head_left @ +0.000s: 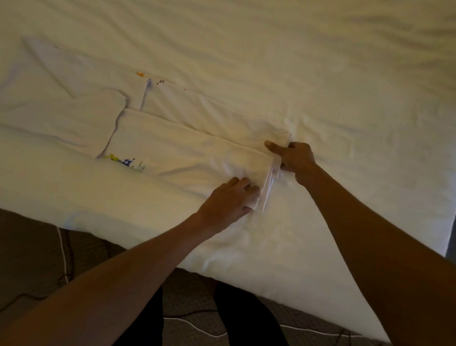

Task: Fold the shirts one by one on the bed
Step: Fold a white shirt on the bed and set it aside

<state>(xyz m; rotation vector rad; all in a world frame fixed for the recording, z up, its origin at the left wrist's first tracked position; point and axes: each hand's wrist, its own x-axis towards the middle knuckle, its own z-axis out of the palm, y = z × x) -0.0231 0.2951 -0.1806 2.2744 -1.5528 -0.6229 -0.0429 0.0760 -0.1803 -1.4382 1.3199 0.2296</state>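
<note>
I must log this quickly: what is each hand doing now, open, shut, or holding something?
Left hand: grips the near hem corner of the folded white fabric shirt.
Right hand: pinches the far hem corner of that shirt.

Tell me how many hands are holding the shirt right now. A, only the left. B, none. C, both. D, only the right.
C: the left hand and the right hand each grip the layered end of the shirt, which lies on the bed.
</note>
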